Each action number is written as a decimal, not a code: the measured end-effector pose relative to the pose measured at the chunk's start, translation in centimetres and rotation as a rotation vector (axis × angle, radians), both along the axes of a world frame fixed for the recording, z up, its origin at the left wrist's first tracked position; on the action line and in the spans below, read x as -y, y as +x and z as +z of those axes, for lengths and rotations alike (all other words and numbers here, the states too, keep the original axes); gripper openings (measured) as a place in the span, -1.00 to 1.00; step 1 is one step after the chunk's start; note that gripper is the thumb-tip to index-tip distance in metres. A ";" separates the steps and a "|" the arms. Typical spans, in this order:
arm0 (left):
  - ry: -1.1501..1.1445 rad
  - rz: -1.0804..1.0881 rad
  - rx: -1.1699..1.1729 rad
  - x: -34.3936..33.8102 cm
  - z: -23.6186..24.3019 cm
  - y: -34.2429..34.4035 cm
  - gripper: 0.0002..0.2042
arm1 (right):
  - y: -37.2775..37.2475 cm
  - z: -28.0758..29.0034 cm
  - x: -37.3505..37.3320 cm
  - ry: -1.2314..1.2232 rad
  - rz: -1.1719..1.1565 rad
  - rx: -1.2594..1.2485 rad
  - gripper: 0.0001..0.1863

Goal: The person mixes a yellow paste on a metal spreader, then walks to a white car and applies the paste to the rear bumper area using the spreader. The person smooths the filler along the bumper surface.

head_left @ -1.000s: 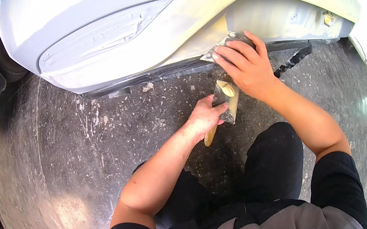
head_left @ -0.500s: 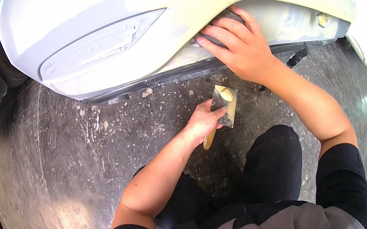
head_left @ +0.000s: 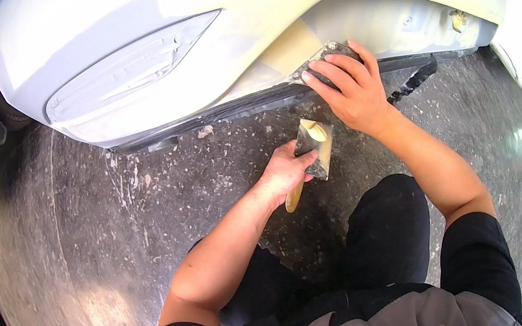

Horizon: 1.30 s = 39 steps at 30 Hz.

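A: Head view — what is gripped by the left hand (head_left: pixel 283 174)?

B: One flat metal putty board with a short wooden handle (head_left: pixel 313 150) is held there; the fingers are closed around the handle, with the thumb laid on the plate. Its long axis runs nearly straight away from the person, the handle pointed back toward the body and the plate pointed at the white car bumper (head_left: pixel 157 40). A single dab of pale yellow filler (head_left: pixel 314 129) is seen at the plate's far end.

A: And the right hand (head_left: pixel 350 91)?

B: One thin grey spreader blade (head_left: pixel 321 58) is pressed flat against the bumper's lower edge under spread, nearly straight fingers. The blade's length is angled along the bumper's curve, down to the left.

A: Where is all this placed?

B: Both tools are held just above the speckled grey concrete floor (head_left: pixel 89 223), the board just below the spreader. A broad cream-coloured filler patch (head_left: pixel 289 0) is seen across the bumper. No labels can be made out.
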<state>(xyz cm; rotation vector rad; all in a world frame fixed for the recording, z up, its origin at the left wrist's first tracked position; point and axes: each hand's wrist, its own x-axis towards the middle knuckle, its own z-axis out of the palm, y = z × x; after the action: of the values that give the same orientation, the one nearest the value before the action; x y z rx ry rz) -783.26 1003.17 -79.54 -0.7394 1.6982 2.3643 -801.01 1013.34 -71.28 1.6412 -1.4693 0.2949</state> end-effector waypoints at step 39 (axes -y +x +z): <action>0.008 0.037 0.010 -0.5 0.3 0.3 -0.72 | -0.9 0.3 -2.8 0.003 -0.082 -0.011 -0.61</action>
<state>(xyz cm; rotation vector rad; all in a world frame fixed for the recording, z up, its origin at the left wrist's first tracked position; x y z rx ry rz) -782.93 1003.63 -79.24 -0.7868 1.6842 2.3858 -801.94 1016.16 -71.03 1.5781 -1.5250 0.2373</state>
